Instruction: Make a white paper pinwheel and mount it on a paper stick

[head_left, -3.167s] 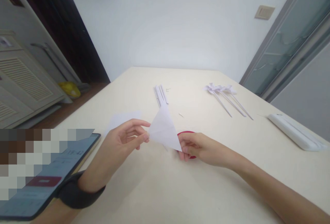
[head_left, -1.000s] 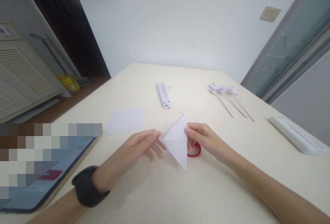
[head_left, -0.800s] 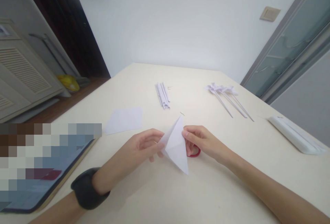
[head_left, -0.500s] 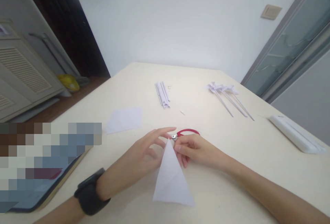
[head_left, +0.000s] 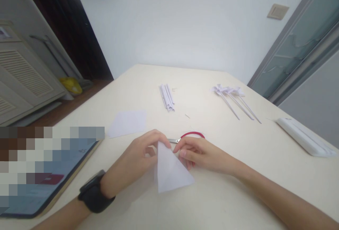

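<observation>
Our left hand point(head_left: 137, 156) and right hand point(head_left: 196, 154) curl their fingers onto the upper tip of a white folded paper triangle point(head_left: 169, 170), pinching it from either side low over the counter point(head_left: 225, 194). The triangle's apex points away from us, its long axis running toward us. Red-handled scissors point(head_left: 189, 136) lie just beyond our fingertips.

Folded paper triangle point(head_left: 171, 170) now down flat on the table point(head_left: 238, 194), formerly raised between both hands

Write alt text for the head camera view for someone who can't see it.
Two bare hands, left hand and right hand, hold a folded white paper triangle on a cream table. Red-handled scissors lie just behind; paper pinwheels lie farther back.
</observation>
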Motion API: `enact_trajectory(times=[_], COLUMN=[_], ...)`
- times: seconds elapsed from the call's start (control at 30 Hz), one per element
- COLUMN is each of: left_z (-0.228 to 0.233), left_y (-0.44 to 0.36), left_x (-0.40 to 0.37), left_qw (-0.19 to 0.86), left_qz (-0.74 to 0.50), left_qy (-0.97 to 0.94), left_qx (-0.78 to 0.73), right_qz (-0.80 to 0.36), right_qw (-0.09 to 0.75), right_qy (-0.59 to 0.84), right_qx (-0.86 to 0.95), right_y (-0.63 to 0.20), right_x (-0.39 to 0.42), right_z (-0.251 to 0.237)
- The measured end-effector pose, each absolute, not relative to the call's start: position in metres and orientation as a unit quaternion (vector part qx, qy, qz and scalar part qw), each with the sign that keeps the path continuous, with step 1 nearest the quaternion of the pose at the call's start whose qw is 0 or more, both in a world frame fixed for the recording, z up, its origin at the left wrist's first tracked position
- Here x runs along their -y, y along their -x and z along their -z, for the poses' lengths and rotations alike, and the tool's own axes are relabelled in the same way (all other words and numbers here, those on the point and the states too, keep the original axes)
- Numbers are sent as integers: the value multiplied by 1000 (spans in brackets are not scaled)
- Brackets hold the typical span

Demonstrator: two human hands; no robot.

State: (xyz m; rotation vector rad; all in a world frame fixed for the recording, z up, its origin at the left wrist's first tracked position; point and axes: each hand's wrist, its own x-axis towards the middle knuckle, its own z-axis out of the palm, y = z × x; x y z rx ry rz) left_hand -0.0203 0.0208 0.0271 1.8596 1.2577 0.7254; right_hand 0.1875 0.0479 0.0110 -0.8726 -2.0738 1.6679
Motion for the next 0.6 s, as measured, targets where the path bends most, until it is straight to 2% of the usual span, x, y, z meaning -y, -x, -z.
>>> enact_trajectory(times=[0.23, 0.43, 0.6], left_z=[-21, -33, -24], left_y=[37, 27, 30], left_x=[-32, -24, -24], left_qw=[392, 496, 545], left_qz=[-329, -378, -360], left_qy=[-645, -546, -546], left_qx=[-568, -560, -524], right_qz=[-549, -572, -576], right_qw=[186, 221, 254], right_qy=[314, 339, 350], right_qx=[752, 714, 694], right_y=[-196, -195, -194], right_x=[-52, -54, -58], right_z=[-20, -20, -14])
